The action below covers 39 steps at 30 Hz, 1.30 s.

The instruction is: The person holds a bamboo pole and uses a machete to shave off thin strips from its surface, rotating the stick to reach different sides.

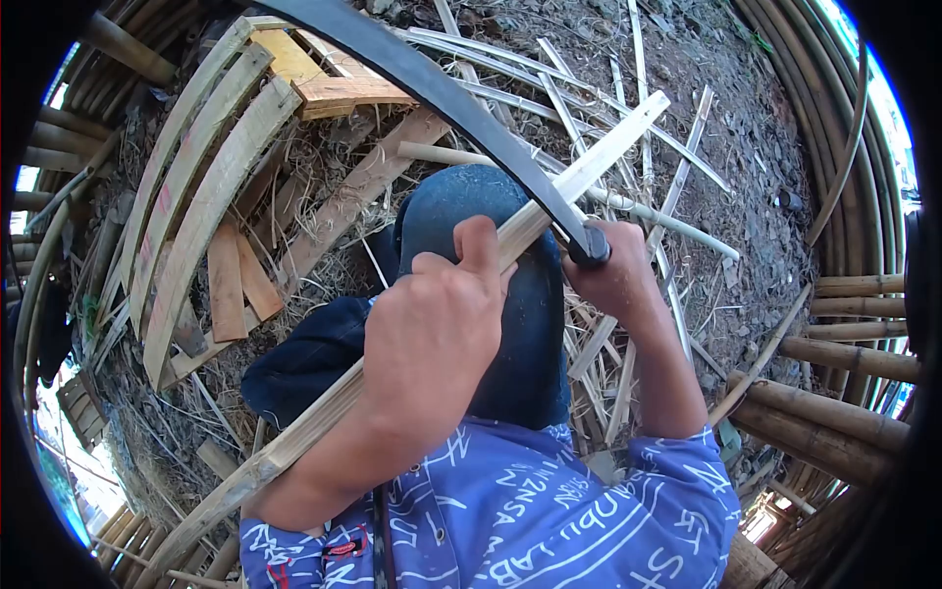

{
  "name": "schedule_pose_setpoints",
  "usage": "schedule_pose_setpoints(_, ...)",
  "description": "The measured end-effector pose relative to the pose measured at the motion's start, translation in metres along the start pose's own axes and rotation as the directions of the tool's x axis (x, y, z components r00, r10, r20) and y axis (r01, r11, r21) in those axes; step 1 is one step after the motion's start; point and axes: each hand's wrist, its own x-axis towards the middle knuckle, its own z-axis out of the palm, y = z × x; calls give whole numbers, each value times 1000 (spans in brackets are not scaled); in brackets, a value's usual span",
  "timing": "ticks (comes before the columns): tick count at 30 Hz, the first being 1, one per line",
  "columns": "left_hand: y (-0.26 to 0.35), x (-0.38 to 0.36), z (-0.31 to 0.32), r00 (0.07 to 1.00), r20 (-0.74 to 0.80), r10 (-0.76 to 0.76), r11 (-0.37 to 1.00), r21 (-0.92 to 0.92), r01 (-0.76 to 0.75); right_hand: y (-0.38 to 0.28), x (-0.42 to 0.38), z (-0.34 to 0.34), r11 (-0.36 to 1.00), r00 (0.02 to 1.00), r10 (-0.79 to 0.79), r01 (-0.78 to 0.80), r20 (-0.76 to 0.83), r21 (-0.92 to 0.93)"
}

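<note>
My left hand [427, 319] is closed around a long pale bamboo strip [608, 147]. The strip slants from the lower left, along my forearm, up past my knee to the upper right. In my right hand [618, 275] is the handle of a machete [442, 93], mostly hidden by my fingers. Its long dark curved blade reaches to the top left and crosses the strip just beyond my left hand, near the handle. My index finger on the left hand lies along the strip. Under both hands is my bent knee in dark blue trousers [461, 206].
A slatted wooden piece [211, 177] lies on the left, with short boards [228, 280] by it. Cut strips [687, 157] and shavings litter the dirt ground ahead. Thick bamboo poles [819, 412] stand at the right, and more bamboo [64, 137] lines the left.
</note>
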Motion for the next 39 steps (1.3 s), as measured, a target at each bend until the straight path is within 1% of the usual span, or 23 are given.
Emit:
schedule_pose_setpoints(1, 0, -1, 0, 1000, -4, 4, 1000, -6, -4, -1, 3, -4, 1000, 1000, 3, -3, -2, -8)
schedule_pose_setpoints(3, -1, -2, 1, 1000, -24, 0, 1000, -19, -1, -4, 7, -10, 994, 994, 98, -100, 41, 38)
schedule_pose_setpoints(4, -1, -1, 1, 999, -34, 4, 1000, -18, -4, 1, 8, -11, 989, 989, 141, -142, 39, 29)
schedule_pose_setpoints(7, -1, -6, 1, 1000, -20, -3, 1000, 4, 3, 6, 9, -7, 993, 993, 121, -121, 10, -1)
schedule_pose_setpoints(8, -1, -7, 0, 1000, -16, 2, 1000, 12, -2, 10, 9, -4, 993, 994, 111, -111, -10, -40)
schedule_pose_setpoints(15, -1, -6, 0, 999, -33, -2, 1000, 30, 3, 13, 14, -6, 988, 989, 146, -148, -36, -54)
schedule_pose_setpoints(17, -2, -7, 0, 1000, -25, -1, 1000, 23, 2, 14, 15, -7, 989, 991, 117, -123, -70, -86)
schedule_pose_setpoints(19, -4, -8, -1, 1000, -19, 1, 1000, 20, -1, 45, 18, -7, 990, 986, 93, -106, -138, -90)
schedule_pose_setpoints(20, -5, -9, 0, 1000, -16, -4, 1000, 19, 4, 56, 21, -13, 960, 964, 262, -266, -51, -89)
schedule_pose_setpoints(21, -5, -10, 0, 1000, -10, -7, 1000, 18, 7, 64, 23, -15, 966, 972, 223, -230, -77, -114)
schedule_pose_setpoints(23, -6, -12, -2, 1000, -7, -6, 1000, 19, 7, 84, 28, -14, 945, 957, 258, -278, -131, -171)
schedule_pose_setpoints(25, -8, -15, -5, 1000, -9, -2, 1000, 25, 2, 109, 35, -22, 853, 849, 506, -519, -151, -63)
schedule_pose_setpoints(26, -12, -19, -6, 1000, 17, -10, 1000, -9, 10, 132, 35, -24, 847, 833, 518, -531, -195, -16)
schedule_pose_setpoints(27, -15, -22, -6, 999, 42, -22, 999, -41, 24, 175, 34, -20, 830, 804, 550, -556, -224, 45)
schedule_pose_setpoints(28, -19, -24, -4, 998, 61, -22, 992, -126, 30, 182, 31, -26, 818, 792, 574, -565, -206, 106)
schedule_pose_setpoints(29, -19, -25, 1, 998, 56, -28, 992, -118, 35, 182, 26, -26, 803, 781, 596, -572, -186, 168)
schedule_pose_setpoints(31, -20, -25, 12, 995, 100, -11, 960, -279, 39, 180, 9, -12, 766, 754, 633, -577, -177, 283)
schedule_pose_setpoints(32, -20, -21, 11, 995, 96, -9, 960, -277, 35, 164, 2, -6, 745, 727, 655, -576, -205, 337)
schedule_pose_setpoints(33, -20, -19, 9, 993, 116, -8, 962, -272, 39, 158, -4, 4, 750, 724, 643, -531, -248, 395)
schedule_pose_setpoints(35, -16, -17, 7, 987, 161, 3, 963, -265, 40, 132, -17, 10, 754, 712, 635, -488, -300, 440)
schedule_pose_setpoints(37, -17, -16, 10, 988, 154, 25, 961, -276, 19, 108, -25, 12, 725, 704, 650, -461, -286, 511)
schedule_pose_setpoints(38, -18, -16, 10, 989, 146, 33, 959, -282, 10, 94, -26, 13, 683, 685, 679, -459, -264, 568)
schedule_pose_setpoints(39, -17, -16, 9, 989, 142, 44, 961, -278, -3, 84, -26, 14, 679, 677, 684, -458, -271, 574)
